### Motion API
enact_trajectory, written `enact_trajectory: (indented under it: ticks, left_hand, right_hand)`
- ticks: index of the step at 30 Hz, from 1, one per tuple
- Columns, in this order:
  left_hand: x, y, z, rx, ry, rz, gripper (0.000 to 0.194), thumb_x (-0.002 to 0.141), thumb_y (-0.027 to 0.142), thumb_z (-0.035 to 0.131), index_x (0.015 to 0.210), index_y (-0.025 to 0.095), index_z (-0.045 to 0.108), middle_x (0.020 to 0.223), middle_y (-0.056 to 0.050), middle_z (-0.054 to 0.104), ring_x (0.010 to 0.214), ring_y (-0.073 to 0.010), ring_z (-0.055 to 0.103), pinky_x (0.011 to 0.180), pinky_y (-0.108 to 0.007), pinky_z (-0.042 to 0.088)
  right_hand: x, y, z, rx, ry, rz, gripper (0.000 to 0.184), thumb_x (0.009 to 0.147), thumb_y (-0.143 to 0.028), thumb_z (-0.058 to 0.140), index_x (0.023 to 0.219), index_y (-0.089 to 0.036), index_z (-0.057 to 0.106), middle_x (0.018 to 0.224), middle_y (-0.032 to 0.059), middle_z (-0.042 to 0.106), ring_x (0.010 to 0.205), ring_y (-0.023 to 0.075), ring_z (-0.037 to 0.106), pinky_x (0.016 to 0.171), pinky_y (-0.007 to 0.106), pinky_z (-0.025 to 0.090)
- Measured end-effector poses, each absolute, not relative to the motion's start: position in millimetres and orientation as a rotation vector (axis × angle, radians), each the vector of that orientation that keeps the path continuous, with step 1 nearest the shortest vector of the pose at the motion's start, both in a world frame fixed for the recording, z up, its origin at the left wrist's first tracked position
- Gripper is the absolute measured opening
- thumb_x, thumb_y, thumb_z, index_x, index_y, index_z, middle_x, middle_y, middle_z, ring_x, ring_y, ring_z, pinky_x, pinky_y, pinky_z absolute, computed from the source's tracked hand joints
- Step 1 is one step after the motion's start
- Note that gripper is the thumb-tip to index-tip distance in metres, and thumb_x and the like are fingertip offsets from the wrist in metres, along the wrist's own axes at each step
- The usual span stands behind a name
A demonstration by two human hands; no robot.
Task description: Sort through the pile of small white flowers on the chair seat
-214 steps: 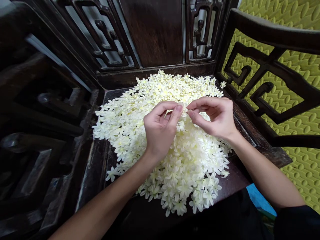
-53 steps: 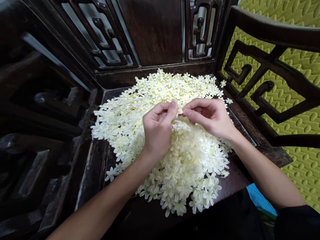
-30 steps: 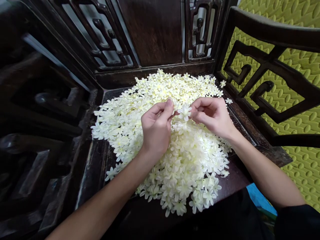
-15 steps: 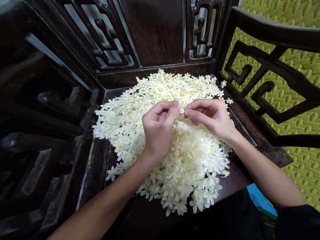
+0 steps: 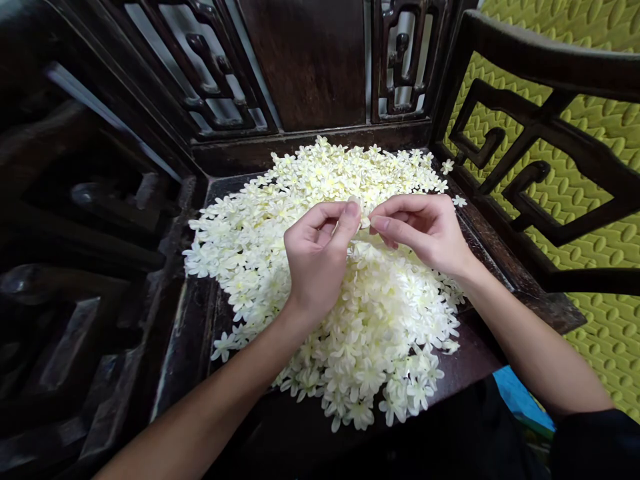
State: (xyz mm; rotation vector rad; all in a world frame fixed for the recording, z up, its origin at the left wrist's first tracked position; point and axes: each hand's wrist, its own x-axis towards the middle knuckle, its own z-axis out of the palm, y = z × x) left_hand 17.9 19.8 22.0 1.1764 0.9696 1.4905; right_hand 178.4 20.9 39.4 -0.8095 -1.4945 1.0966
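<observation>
Above a heap of small white artificial-looking flowers (image 5: 380, 320) with pale yellow centres, both hands meet near the middle. Thumb and forefinger of my left hand (image 5: 317, 263) pinch a small white flower (image 5: 365, 222), most of it hidden by the fingertips. From the other side my right hand (image 5: 430, 230) has its thumb and forefinger closed at the same flower's edge. The other fingers of each hand are curled in. Whether anything thinner, such as a thread, lies between the fingertips is too small to tell.
The heap covers much of a dark wooden chair seat (image 5: 480, 353). Behind it rises a carved wooden backrest (image 5: 305, 67), with openwork armrests (image 5: 540, 127) on the right and left. Textured yellow-green material (image 5: 605, 347) lies beyond the right armrest. Something blue (image 5: 523, 400) shows below the right forearm.
Almost nothing differs. The right hand has risen very slightly, and both hands keep their pinch at the small flower.
</observation>
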Motion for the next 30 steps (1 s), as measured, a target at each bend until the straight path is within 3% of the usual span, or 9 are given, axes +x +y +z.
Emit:
enact_trajectory:
  ticks: [15,23,30]
  left_hand:
    - [18.0,19.7,22.5,1.171,0.955,1.485,0.027,0.086,0.042,0.076,0.076,0.020,0.066,0.073,0.000,0.062,0.070,-0.0123,0.058,0.065,-0.026,0.047]
    - [17.7,19.0,23.9,1.148,0.985,1.451,0.031,0.087,0.045,0.075,0.072,0.021,0.063,0.063,0.002,0.055,0.063,-0.0120,0.055,0.061,-0.026,0.044]
    - [18.2,19.9,22.6,1.165,0.968,1.465,0.030,0.086,0.044,0.076,0.073,0.019,0.066,0.070,0.000,0.060,0.066,-0.0114,0.056,0.062,-0.025,0.046]
  right_hand:
    - [177.9,20.6,40.1,-0.809,-1.500,1.094,0.017,0.077,-0.025,0.085,0.085,-0.012,0.078,0.074,0.0028,0.073,0.056,0.0082,0.060,0.051,0.022,0.048]
    - [178.5,21.0,39.4,-0.818,-1.508,1.095,0.018,0.077,-0.025,0.085,0.087,-0.012,0.078,0.076,0.0036,0.074,0.057,0.0083,0.059,0.052,0.022,0.048]
    - [178.1,20.2,39.3,-0.841,-1.512,1.096,0.017,0.076,-0.023,0.085,0.086,-0.011,0.078,0.073,0.0030,0.073,0.056,0.0083,0.059,0.050,0.021,0.047]
